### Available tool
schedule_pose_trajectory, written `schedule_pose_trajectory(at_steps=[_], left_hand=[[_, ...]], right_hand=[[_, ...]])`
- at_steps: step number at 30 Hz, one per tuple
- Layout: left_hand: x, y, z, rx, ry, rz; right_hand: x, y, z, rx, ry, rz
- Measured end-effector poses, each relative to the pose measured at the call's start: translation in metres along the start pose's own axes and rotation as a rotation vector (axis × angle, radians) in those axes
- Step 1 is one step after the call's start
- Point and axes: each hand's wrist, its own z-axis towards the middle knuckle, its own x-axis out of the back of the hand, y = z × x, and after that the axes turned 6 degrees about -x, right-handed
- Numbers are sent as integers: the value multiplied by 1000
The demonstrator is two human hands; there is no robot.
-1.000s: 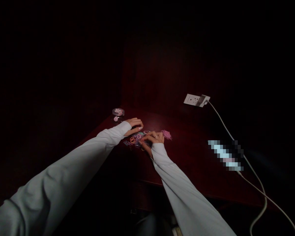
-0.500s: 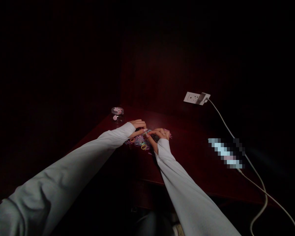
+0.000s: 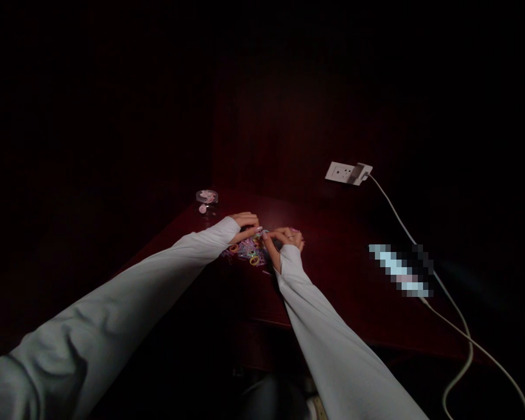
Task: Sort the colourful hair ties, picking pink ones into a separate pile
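Observation:
Over a pile of thin purple and pink shreds (image 3: 247, 252) on the dark red table, my two hands meet fingertip to fingertip. My left hand (image 3: 245, 224) is closed, thumb and fingers pinched at the pile's far side. My right hand (image 3: 286, 240) is closed too, its thumb and index finger pinched close to the left fingertips. Whatever sits between the fingers is too small and dim to name. A yellow ring-shaped piece (image 3: 254, 261) lies at the near edge of the shreds, and an orange ring-shaped piece (image 3: 233, 248) lies to its left.
A clear jar (image 3: 207, 201) with pink pieces stands at the back left of the table (image 3: 332, 291). On the right lies a blurred-out, lit device (image 3: 398, 269) with a white cable (image 3: 468, 332). A wall socket (image 3: 347, 173) holds a white plug. Surroundings are very dark.
The whole view has shifted slightly. My right thumb and index fingertips have risen a little and come nearer the left fingertips; both hands stay over the pile.

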Motion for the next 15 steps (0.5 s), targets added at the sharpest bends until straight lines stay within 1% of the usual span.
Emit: schedule_pose_trajectory(at_steps=[5, 10, 15], left_hand=[[0, -3, 0, 16, 10, 30], [0, -3, 0, -5, 22, 27], [2, 0, 0, -10, 9, 20]], right_hand=[[1, 0, 0, 41, 5, -16], [1, 3, 1, 29, 19, -26], [0, 5, 2, 10, 24, -34]])
